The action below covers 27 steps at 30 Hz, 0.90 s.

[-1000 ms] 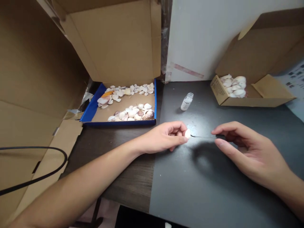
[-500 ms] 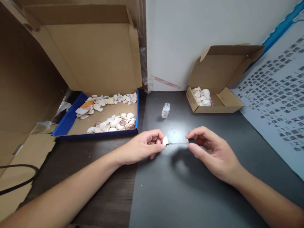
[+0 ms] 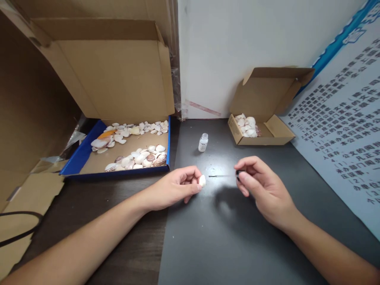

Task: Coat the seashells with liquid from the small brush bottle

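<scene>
Left fingers pinch shell — right fingers, apparently a brush

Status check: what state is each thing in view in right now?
Left hand: closed, pinching the shell
Shell: held, clear of the brush tip
Right hand: closed on the brush's black cap
Brush: held roughly level, tip toward the shell
Bottle: upright, uncapped; fill level unclear
Blue box: lid open, shells inside
Small cardboard box: lid open, shells inside
</scene>
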Motion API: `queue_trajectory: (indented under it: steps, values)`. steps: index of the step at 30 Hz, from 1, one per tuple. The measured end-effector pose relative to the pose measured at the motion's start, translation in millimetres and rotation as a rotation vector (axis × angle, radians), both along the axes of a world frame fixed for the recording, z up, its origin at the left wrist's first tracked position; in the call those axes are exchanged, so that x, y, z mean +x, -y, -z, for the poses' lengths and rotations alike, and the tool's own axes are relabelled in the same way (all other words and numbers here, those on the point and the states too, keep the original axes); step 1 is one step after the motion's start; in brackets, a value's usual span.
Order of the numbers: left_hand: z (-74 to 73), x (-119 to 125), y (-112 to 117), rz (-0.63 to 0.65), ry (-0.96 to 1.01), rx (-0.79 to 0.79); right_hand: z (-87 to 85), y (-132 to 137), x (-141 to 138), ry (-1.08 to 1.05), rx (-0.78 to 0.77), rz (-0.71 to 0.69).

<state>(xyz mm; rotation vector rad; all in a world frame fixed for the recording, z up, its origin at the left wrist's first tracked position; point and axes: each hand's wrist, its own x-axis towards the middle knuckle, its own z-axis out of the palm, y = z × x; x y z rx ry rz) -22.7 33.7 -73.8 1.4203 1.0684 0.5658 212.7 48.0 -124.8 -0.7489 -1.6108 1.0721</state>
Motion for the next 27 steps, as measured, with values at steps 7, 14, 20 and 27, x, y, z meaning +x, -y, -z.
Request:
queue_trajectory:
  steps: [7, 14, 20, 27]
  values:
    - [-0.4, 1.6, 0.6, 0.018, -0.009, 0.013, 3.9, 1.8, -1.3, 0.097, 0.068, -0.054]
    - [-1.8, 2.3, 0.8, 0.029, -0.026, 0.005, 1.1, 4.3, -1.5, 0.158, 0.096, -0.032]
    - [-2.2, 2.7, 1.5, 0.039, -0.034, -0.008, 1.2, 4.8, -1.7, 0.191, 0.095, -0.008]
    - [0.1, 0.2, 1.5, 0.078, -0.048, -0.006, -1.1, 5.0, -2.3, 0.2, 0.095, 0.006]
